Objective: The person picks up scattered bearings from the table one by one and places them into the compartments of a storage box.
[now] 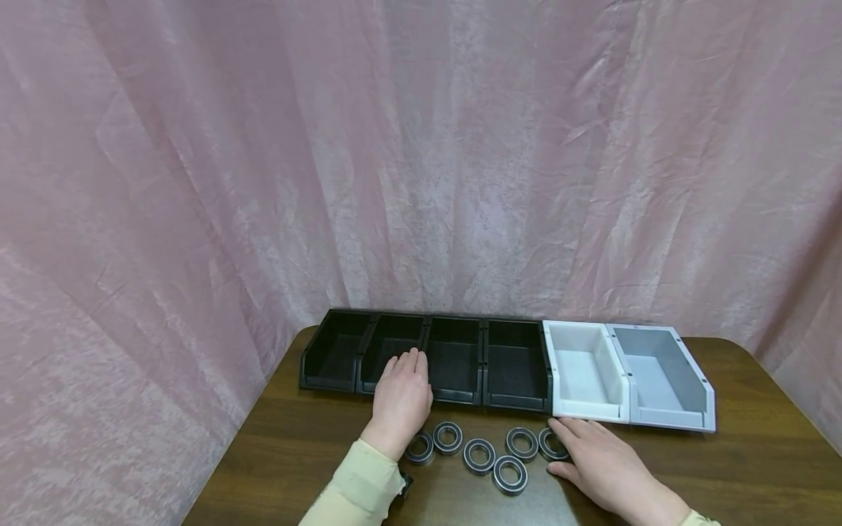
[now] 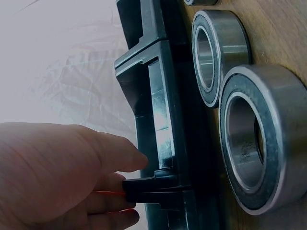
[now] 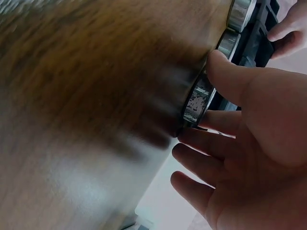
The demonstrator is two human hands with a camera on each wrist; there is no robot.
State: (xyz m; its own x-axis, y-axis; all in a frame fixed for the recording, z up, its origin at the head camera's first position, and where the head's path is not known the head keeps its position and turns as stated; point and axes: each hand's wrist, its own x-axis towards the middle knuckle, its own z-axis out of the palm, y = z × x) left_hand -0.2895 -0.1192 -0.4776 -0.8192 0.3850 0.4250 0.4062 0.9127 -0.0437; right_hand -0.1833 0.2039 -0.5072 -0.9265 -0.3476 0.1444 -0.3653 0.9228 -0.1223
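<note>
My left hand [image 1: 403, 394] lies palm down over the row of black bins, fingers straight and together, near the divider [image 2: 158, 184] between two bins. In the left wrist view its thumb and fingertips are right at that divider, with nothing held. Thumb and fingers of my right hand [image 1: 601, 464] span the rightmost ball bearing [image 1: 551, 443], a steel ring with a dark seal, and grip it at its edges on the table. The hand hides part of that bearing [image 3: 197, 103]. Several more bearings [image 1: 509, 475] lie flat between the hands.
Black bins [image 1: 518, 402] stand side by side at the back of the wooden table [image 1: 263, 467]. To their right are a white bin [image 1: 588, 413] and a grey bin [image 1: 671, 420]. A pink curtain [image 1: 460, 161] hangs behind. A small black object [image 1: 405, 485] shows beside the left sleeve.
</note>
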